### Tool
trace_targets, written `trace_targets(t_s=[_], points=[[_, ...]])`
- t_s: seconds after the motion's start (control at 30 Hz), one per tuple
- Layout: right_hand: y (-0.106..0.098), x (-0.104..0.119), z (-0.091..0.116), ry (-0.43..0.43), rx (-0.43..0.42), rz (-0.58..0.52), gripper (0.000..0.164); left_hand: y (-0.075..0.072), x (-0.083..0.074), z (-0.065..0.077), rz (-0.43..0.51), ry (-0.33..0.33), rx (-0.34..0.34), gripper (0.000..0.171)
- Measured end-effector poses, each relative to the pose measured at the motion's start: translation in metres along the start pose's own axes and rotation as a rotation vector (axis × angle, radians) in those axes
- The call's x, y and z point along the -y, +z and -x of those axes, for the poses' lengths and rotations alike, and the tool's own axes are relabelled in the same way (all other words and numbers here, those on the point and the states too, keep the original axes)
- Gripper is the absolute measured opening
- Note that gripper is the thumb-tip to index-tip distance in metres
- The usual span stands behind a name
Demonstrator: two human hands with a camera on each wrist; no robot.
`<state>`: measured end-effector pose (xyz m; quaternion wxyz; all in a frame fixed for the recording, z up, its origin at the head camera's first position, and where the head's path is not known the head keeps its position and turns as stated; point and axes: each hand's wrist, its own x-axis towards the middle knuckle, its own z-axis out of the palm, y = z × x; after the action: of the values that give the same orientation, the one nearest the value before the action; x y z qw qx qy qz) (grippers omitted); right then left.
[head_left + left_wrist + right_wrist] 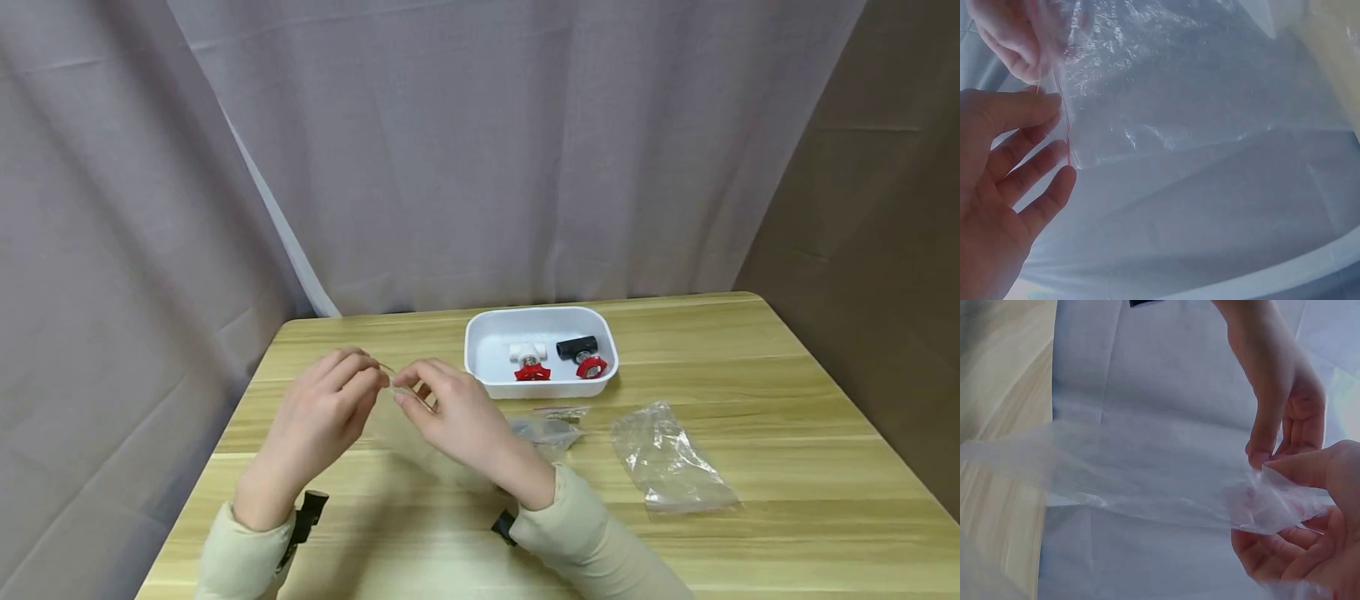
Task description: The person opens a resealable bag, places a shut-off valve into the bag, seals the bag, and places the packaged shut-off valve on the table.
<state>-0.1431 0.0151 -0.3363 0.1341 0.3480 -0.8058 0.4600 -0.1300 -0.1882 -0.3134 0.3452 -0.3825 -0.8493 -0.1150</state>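
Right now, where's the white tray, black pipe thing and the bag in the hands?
White tray (557, 389): head view, front wall.
Black pipe thing (574, 347): head view, black tube.
Held bag (1166, 94): left wrist view, clear side.

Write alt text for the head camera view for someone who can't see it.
A person's left hand and right hand pinch a clear plastic bag above a wooden table. Beyond them, a white tray holds a white valve and a black valve, both with red handwheels; a crumpled clear bag lies at right.

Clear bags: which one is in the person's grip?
The raised bag, held by the left hand and right hand; the rightmost bag and the bag nearest the white tray lie on the table.
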Motion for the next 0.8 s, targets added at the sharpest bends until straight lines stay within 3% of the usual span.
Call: trace_targets(t_s=[0.23,0.43,0.7,0.8], points=[[-0.014,-0.005,0.002,0.086,0.031,0.069,0.018,0.005,-0.005,-0.003,0.009,0.052,-0.016,0.017],[-0.016,-0.009,0.002,0.083,0.077,0.134,0.014,0.007,-0.008,-0.002,-0.016,0.047,0.000,0.015],[-0.012,-0.013,0.004,0.017,-0.048,0.133,0.012,0.017,-0.026,-0.002,-0.143,0.129,0.092,0.025],[-0.012,-0.014,0.004,0.016,-0.076,0.135,0.011,0.020,-0.030,-0.002,-0.187,0.155,0.091,0.026]])
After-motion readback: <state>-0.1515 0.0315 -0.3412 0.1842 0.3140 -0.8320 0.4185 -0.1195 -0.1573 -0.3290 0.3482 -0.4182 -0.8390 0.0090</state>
